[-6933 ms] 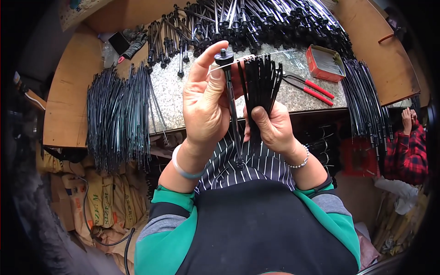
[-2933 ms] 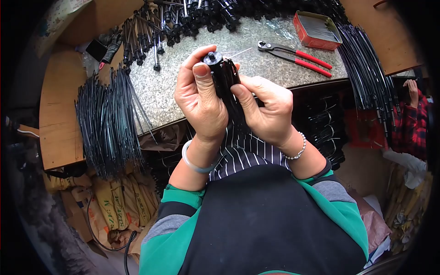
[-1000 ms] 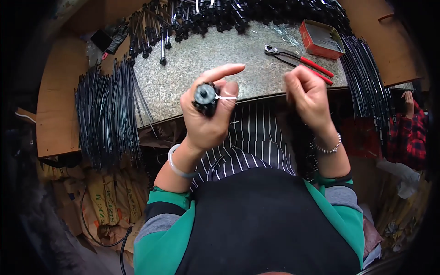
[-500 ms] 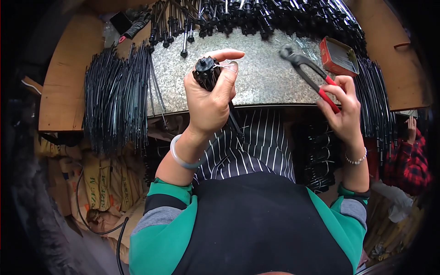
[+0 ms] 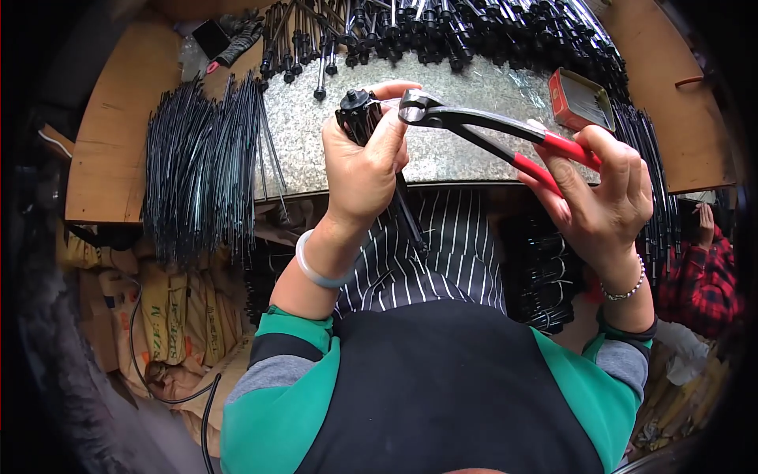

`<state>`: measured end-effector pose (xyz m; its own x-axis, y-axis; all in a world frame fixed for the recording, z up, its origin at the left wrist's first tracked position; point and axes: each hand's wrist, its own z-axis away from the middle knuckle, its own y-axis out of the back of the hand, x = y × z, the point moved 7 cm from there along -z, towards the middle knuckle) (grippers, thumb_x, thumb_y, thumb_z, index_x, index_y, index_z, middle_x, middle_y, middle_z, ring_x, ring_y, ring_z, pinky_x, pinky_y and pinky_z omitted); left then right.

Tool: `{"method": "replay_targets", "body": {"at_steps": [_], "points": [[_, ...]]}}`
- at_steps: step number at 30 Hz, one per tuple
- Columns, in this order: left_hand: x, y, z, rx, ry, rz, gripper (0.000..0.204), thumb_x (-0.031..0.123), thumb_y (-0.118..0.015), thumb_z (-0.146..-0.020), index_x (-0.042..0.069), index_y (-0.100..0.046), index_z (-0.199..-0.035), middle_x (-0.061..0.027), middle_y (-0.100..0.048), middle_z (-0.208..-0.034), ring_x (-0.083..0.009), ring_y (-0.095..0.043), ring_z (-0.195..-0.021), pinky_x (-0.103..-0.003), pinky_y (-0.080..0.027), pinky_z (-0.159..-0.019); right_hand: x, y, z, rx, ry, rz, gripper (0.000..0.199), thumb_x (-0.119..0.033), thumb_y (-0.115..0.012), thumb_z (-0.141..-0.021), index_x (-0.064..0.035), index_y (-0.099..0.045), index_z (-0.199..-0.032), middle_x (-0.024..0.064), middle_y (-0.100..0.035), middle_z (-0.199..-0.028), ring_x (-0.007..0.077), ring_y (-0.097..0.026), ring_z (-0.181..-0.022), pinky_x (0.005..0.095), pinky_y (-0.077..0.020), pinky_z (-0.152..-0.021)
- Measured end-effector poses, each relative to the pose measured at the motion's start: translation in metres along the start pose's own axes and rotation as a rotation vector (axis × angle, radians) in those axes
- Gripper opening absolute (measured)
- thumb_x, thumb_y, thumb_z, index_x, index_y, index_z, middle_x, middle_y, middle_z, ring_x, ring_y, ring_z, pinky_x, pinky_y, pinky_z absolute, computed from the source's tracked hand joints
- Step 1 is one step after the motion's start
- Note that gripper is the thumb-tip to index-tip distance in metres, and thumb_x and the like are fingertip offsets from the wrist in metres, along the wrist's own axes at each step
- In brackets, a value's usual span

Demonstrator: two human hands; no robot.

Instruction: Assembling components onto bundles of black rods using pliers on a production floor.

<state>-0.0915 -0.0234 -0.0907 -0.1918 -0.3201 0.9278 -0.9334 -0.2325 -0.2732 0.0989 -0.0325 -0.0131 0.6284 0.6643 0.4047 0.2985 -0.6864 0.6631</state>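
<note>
My left hand (image 5: 359,162) is closed around a bundle of black rods (image 5: 363,122) with dark caps at the top end; their lower ends slant down toward my lap. A thin pale wire or tie (image 5: 388,103) sticks out from the bundle beside my left thumb. My right hand (image 5: 608,193) grips the red handles of a pair of end-cutting pincers (image 5: 482,122), which are spread apart. The pincers' head is at my left thumb and index finger, by the wire. Whether the jaws touch the wire I cannot tell.
Many thin black rods (image 5: 201,166) hang over the table's left edge, with others (image 5: 643,158) at the right. Capped rods (image 5: 442,35) pile along the back. A red open box (image 5: 580,99) holds thin pieces. Another person's checked sleeve (image 5: 703,276) shows at far right.
My right hand has brought the pincers left and turned them, so their head is now at my left thumb. My left hand has stayed nearly in place, still holding the bundle.
</note>
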Motion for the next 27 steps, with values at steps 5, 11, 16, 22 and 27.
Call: {"method": "replay_targets", "body": {"at_steps": [5,11,16,22,27], "points": [[0.0,0.003,0.001,-0.006,-0.002,0.016,0.023,0.001,-0.045,-0.088,-0.008,-0.051,-0.108,0.0049,-0.037,-0.054,-0.0015,-0.029,-0.042,-0.017,-0.024,-0.037,-0.004,0.001,-0.002,-0.005,0.027,0.056,0.031,-0.035,-0.073,-0.067,-0.0181,-0.069,-0.093,0.0007,-0.054,-0.094,0.0157,-0.054,-0.076,0.0269,-0.045,-0.065],[-0.007,0.007,0.001,0.037,0.02,0.146,0.018,0.003,-0.052,-0.087,-0.007,-0.057,-0.101,0.0052,-0.042,-0.051,-0.0005,-0.033,-0.04,-0.017,-0.026,-0.037,-0.003,0.003,-0.005,0.049,0.041,0.086,0.025,-0.032,-0.069,-0.067,-0.0206,-0.068,-0.09,-0.0027,-0.055,-0.09,0.0131,-0.052,-0.072,0.0248,-0.0401,-0.061],[-0.008,0.003,0.002,0.005,0.043,0.07,0.025,0.004,-0.048,-0.088,-0.01,-0.05,-0.109,0.005,-0.036,-0.053,-0.0017,-0.029,-0.042,-0.017,-0.024,-0.038,-0.009,0.002,-0.007,0.004,0.047,0.071,0.029,-0.033,-0.073,-0.067,-0.015,-0.068,-0.09,0.0011,-0.057,-0.093,0.0168,-0.054,-0.073,0.0269,-0.0448,-0.065],[-0.016,0.003,0.003,-0.049,0.053,0.205,0.017,0.005,-0.053,-0.087,-0.003,-0.059,-0.101,0.0054,-0.045,-0.055,0.0004,-0.036,-0.044,-0.017,-0.027,-0.039,-0.006,-0.001,-0.003,-0.002,0.072,-0.034,0.025,-0.028,-0.072,-0.069,-0.0069,-0.063,-0.079,0.0069,-0.06,-0.092,0.0203,-0.056,-0.07,0.0281,-0.0457,-0.061],[-0.013,-0.002,0.012,-0.076,0.047,0.137,0.021,0.003,-0.054,-0.085,-0.005,-0.059,-0.103,0.0052,-0.049,-0.061,0.0008,-0.038,-0.049,-0.015,-0.027,-0.043,-0.015,-0.058,0.045,-1.041,-0.627,-1.638,0.02,-0.004,-0.063,-0.076,-0.0009,-0.044,-0.068,0.0153,-0.06,-0.063,0.0201,-0.06,-0.048,0.028,-0.0468,-0.042]]}}
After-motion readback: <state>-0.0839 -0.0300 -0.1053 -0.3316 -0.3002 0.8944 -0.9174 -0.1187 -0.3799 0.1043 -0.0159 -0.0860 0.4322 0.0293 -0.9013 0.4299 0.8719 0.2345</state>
